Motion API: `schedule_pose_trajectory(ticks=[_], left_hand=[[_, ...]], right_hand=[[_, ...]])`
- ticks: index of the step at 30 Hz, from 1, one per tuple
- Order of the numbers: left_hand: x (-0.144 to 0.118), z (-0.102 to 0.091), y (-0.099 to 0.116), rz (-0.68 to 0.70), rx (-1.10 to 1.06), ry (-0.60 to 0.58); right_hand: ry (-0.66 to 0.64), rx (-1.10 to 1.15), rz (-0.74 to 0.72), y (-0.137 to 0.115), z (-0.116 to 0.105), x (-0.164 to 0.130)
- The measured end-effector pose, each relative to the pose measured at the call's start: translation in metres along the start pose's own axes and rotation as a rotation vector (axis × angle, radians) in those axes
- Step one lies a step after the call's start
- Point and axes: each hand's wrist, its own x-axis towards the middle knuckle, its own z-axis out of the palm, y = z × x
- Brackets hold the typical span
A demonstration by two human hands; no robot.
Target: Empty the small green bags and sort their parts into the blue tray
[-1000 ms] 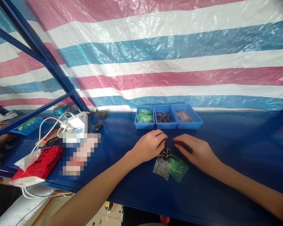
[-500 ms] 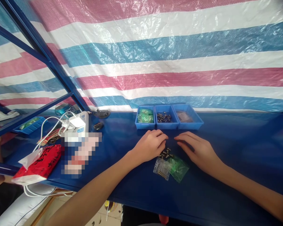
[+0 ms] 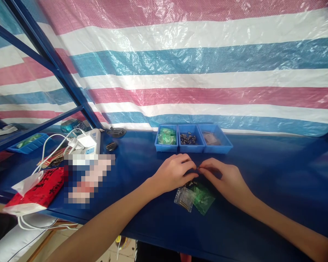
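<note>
Resting on the blue tabletop (image 3: 262, 160), both hands meet fingertip to fingertip at centre frame. Left hand (image 3: 173, 173) is curled, fingers bent down and thumb tucked toward the index — looks pinched on something tiny, but the item itself is too small to make out. Right hand (image 3: 225, 178) is likewise curled with thumb and index drawn together at its 9 o'clock tip, touching or almost touching the left fingertips; cannot tell what, if anything, sits between them.

Just under the meeting point, at 6 o'clock of the fingertips, a little heap of small dark metal parts (image 3: 190, 183) lies on the table, partly hidden by the left hand. Touching that heap at 6 o'clock: a clear plastic bag (image 3: 183, 198) and, beside it at 3 o'clock, a green plastic bag (image 3: 204, 195), the two overlapping at the edge.

At 12 o'clock of the hands, near the striped tarp (image 3: 180, 62), three blue trays stand side by side, touching — left tray (image 3: 156, 145) with green bags, middle tray (image 3: 188, 149) with dark metal parts, right tray (image 3: 226, 147) with brownish contents, unclear.

Far at 9 o'clock: a white power strip (image 3: 87, 142) with white cables, a red packet (image 3: 39, 189), a blue frame bar (image 3: 43, 51).
</note>
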Motion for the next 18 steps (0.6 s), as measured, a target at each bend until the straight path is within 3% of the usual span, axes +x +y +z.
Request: schedule_pose_trajectory(ticks=[7, 18], left_hand=[[0.001, 0.002, 0.005, 0.018, -0.070, 0.104], [0.001, 0.002, 0.007, -0.001, -0.126, 0.159]], right_hand=[[-0.045, 0.173, 0.178, -0.013, -0.003, 0.000], [-0.103, 0.180, 0.183, -0.009, -0.003, -0.001]])
